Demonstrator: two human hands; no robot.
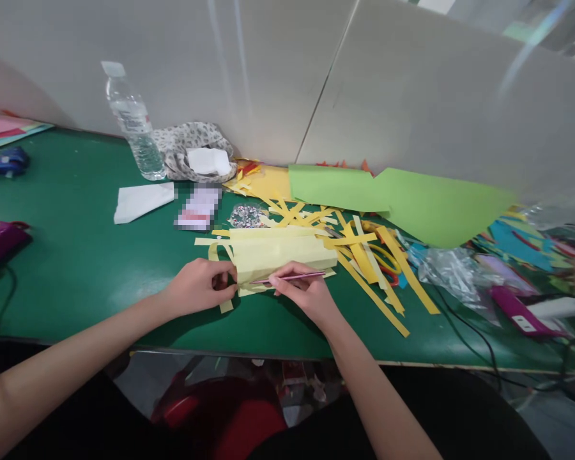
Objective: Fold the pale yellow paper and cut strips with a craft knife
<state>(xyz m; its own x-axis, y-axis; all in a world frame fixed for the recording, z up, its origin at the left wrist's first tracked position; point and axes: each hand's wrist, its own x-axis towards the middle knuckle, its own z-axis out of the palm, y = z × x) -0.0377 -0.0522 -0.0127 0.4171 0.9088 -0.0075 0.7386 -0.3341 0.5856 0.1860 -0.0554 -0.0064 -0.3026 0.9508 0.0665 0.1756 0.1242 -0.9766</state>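
A folded sheet of pale yellow paper (278,252) lies near the table's front edge. At its lower left corner my left hand (204,284) is closed, thumb and forefinger pinching the paper's edge. My right hand (306,294) grips a slim metallic-pink pointed tool (297,276) like a pen. The tool's thin tip points left and lies over the lower part of the paper, close to my left fingertips. Whether the tip touches the paper I cannot tell. Narrow yellow paper strips (364,265) lie in a loose heap to the right, and a curled strip shows beside my left hand.
Behind the paper are a round cluster of small glittery pieces (247,216), a blurred-out phone-like item (200,207) and green sheets (441,204). A water bottle (134,121) stands by a spotted cloth (191,137). Crumpled clear plastic (460,275), cables and a purple device (522,310) lie right.
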